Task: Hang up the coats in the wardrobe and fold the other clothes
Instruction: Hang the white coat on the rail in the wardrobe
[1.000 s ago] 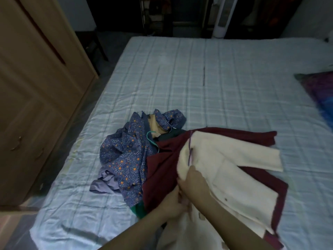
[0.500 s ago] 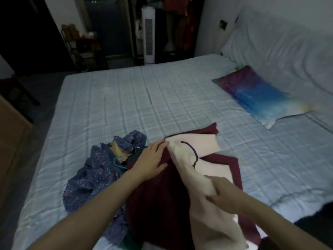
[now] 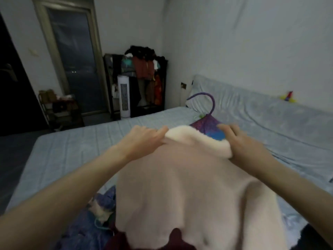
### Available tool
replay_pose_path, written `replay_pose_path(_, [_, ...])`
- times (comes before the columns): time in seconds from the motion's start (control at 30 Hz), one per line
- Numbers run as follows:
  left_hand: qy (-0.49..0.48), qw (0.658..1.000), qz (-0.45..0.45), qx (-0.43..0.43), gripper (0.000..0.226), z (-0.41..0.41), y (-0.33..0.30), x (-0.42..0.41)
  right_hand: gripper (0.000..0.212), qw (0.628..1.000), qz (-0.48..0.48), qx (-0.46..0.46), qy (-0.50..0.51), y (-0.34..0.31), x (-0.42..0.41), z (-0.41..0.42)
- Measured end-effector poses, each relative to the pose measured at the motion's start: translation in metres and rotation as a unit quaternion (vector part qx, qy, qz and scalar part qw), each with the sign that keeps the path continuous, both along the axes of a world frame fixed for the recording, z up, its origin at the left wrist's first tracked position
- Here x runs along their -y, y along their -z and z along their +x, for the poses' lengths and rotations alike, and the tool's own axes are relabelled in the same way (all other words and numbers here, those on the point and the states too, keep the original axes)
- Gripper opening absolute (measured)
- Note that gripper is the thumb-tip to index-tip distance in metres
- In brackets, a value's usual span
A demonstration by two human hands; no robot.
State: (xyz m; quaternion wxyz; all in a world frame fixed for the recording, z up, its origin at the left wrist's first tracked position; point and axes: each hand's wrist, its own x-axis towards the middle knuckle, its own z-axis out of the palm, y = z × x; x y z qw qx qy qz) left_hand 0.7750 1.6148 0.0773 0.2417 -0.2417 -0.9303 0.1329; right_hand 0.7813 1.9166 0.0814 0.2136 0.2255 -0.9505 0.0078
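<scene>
Above the bed, both hands lift a cream fleece coat. Left hand pinches its collar edge. Right hand grips the other side, fingers curled.

Dim, motion-blurred, wide-angle edge distortion

Cream coat: soft matt cloth, fleecy pile along the top edge. Hanger hook: purple, smooth, looks plastic-coated. Bed sheet: pale blue quilted cloth, matt. Blue garment: thin printed cloth. Pillow: slightly glossy fabric. Tower fan: white plastic.
</scene>
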Motion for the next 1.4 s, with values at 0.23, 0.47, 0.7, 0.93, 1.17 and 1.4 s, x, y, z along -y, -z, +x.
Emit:
replay_pose_path(0.23, [-0.070, 0.990, -0.058, -0.104, 0.031, 0.041, -0.091, 0.045, 0.033, 0.980, -0.108, -0.166, 0.024, -0.052, 0.047, -0.027])
replay_pose_path(0.47, [-0.087, 0.978, -0.081, -0.172, 0.064, 0.102, -0.119, 0.109, 0.021, 0.921, -0.104, -0.324, -0.190, -0.071, 0.118, -0.048])
replay_pose_path(0.7, [-0.289, 0.946, -0.066, -0.133, 0.045, 0.162, -0.128, 0.129, 0.035, 0.904, -0.063, -0.310, -0.286, -0.086, 0.194, -0.069])
replay_pose_path(0.93, [-0.446, 0.883, -0.100, -0.109, 0.045, 0.251, -0.110, 0.150, 0.046, 0.841, -0.073, -0.288, -0.452, -0.082, 0.271, -0.042])
replay_pose_path(1.17, [-0.468, 0.869, -0.146, -0.072, 0.093, 0.377, -0.088, 0.139, 0.071, 0.748, -0.107, -0.244, -0.608, -0.065, 0.341, 0.028])
replay_pose_path(1.4, [-0.580, 0.793, -0.187, -0.007, 0.089, 0.501, -0.093, 0.100, 0.050, 0.636, -0.179, -0.252, -0.708, -0.060, 0.405, 0.132])
